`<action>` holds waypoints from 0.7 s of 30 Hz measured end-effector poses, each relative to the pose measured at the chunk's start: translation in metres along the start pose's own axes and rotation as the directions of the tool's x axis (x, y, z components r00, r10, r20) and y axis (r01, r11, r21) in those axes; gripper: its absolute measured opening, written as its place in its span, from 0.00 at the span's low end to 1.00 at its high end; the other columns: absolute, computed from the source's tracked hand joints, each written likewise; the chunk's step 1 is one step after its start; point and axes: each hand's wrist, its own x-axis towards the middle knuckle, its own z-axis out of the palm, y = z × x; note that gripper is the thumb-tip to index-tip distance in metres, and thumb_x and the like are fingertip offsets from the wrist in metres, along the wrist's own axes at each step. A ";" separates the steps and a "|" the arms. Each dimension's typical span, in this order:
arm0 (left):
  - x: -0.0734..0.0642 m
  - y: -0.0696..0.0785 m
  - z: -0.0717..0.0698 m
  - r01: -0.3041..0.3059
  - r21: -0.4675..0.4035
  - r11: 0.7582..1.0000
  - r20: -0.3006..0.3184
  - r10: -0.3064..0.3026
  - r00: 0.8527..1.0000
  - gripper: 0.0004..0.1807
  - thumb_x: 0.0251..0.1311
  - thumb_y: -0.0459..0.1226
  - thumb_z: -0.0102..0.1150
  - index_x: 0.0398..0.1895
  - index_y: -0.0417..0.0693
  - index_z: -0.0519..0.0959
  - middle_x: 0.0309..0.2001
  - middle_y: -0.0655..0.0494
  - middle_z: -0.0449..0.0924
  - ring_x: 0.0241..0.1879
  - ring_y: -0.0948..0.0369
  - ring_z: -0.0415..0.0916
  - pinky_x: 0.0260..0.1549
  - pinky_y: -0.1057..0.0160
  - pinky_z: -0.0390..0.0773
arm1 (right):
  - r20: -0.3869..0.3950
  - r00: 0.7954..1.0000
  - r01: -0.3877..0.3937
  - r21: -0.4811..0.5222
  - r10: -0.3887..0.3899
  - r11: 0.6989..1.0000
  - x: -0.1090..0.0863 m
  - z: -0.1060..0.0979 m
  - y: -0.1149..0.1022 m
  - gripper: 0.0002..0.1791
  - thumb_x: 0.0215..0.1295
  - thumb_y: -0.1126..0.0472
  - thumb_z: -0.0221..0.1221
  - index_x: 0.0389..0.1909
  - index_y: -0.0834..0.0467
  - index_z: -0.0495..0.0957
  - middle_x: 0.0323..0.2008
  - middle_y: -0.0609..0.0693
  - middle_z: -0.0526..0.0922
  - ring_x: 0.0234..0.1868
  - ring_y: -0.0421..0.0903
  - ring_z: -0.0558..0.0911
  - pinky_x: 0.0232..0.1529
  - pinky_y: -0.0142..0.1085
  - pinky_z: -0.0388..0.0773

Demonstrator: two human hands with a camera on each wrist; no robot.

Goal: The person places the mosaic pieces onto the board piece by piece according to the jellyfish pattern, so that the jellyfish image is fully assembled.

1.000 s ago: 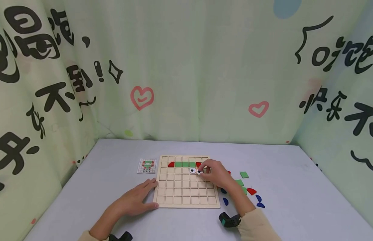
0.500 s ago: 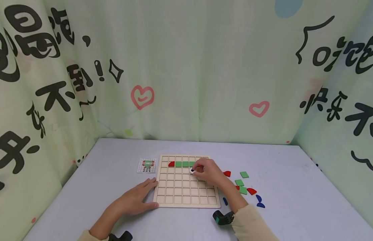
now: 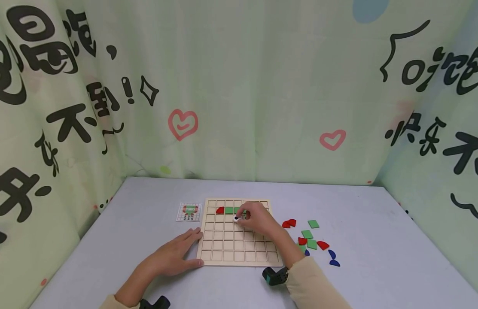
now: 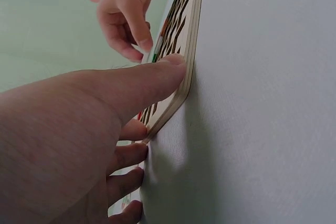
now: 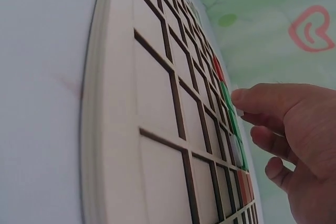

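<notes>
A square wooden grid board lies on the table. My left hand rests at its left edge, thumb on the near corner and fingers spread along the side. My right hand is over the board's upper part, pinching a small white eye piece with a black dot between thumb and forefinger. A red rounded piece and green square tiles sit in a row in the upper cells; my right hand covers the row's right end. In the right wrist view a whitish piece lies beside the green tiles.
A small pattern card with a green and red figure lies left of the board. To the right are loose green squares, red pieces and blue half-rounds. A printed curtain encloses the table.
My right hand has moved left along the row below the green tiles with the eye piece. The eye piece seen earlier beside it is hidden in the head view. My left hand stays put.
</notes>
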 end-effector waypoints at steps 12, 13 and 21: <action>0.000 0.000 -0.001 0.004 -0.006 1.000 0.008 -0.004 1.000 0.43 0.56 0.57 0.63 0.71 0.48 0.63 0.75 0.49 0.57 0.74 0.46 0.54 0.68 0.42 0.61 | 0.048 0.999 -0.001 -0.024 0.003 1.000 0.010 0.009 -0.009 0.02 0.58 0.63 0.66 0.32 0.56 0.84 0.32 0.47 0.80 0.26 0.40 0.72 0.27 0.30 0.71; 0.000 0.000 -0.001 0.003 -0.009 1.000 0.008 -0.003 1.000 0.43 0.56 0.57 0.63 0.71 0.48 0.63 0.75 0.49 0.57 0.74 0.46 0.54 0.68 0.42 0.61 | 0.047 0.999 -0.002 -0.033 0.003 0.999 0.011 0.010 -0.010 0.02 0.58 0.62 0.66 0.32 0.56 0.84 0.32 0.47 0.80 0.26 0.40 0.72 0.27 0.30 0.71; 0.000 0.000 -0.002 -0.002 -0.023 1.000 0.013 0.002 1.000 0.43 0.56 0.57 0.63 0.71 0.48 0.63 0.75 0.49 0.56 0.74 0.46 0.53 0.68 0.41 0.61 | 0.009 1.000 0.011 -0.086 -0.011 0.996 0.016 0.018 -0.014 0.02 0.58 0.63 0.66 0.31 0.58 0.85 0.35 0.48 0.84 0.27 0.39 0.74 0.29 0.30 0.72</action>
